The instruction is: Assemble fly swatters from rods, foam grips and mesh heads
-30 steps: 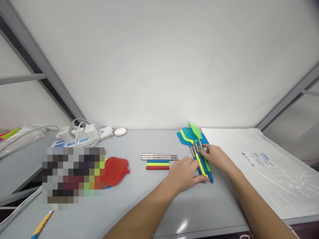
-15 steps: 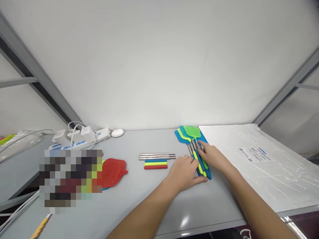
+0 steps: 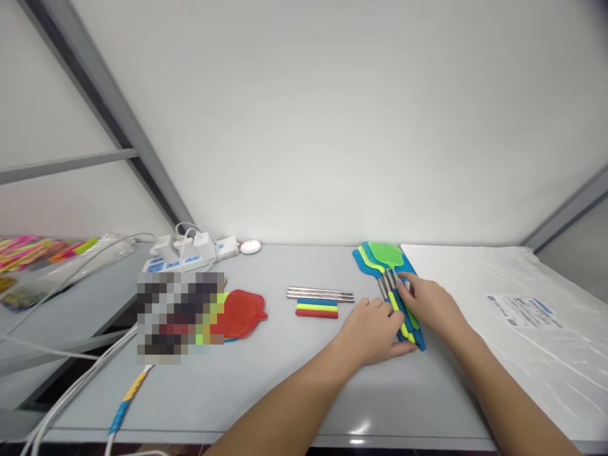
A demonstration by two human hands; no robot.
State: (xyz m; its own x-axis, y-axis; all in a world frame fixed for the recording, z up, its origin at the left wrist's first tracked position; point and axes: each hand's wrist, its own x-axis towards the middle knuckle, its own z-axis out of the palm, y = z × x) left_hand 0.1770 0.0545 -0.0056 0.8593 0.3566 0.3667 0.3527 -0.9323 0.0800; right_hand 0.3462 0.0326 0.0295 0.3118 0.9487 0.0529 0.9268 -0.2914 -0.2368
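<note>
A bundle of fly swatters (image 3: pixel 386 254) with green, yellow and blue mesh heads lies near the wall, handles toward me, on a flat blue piece (image 3: pixel 420 339). My left hand (image 3: pixel 373 332) curls round the handles from the left, its thumb at their near ends. From the right, my right hand (image 3: pixel 430 304) closes on the metal shafts and the bundle's edge; some of its fingers are hidden. Left of my hands lie several loose metal rods (image 3: pixel 320 294), with blue, yellow and red handles (image 3: pixel 317 308) just in front of them. Farther left is a red swatter head (image 3: pixel 243 313) on other coloured heads.
A white wrapped sheet with a label (image 3: pixel 525 312) covers the table's right side. At the back left are a power strip (image 3: pixel 192 258) with plugs and a white rounded device (image 3: pixel 250 247). A pixelated patch hides part of the left side. Cables hang at the left edge.
The view has turned left, so everything appears farther right. Both hands stay on the fly swatter bundle, with little visible change in their hold.
</note>
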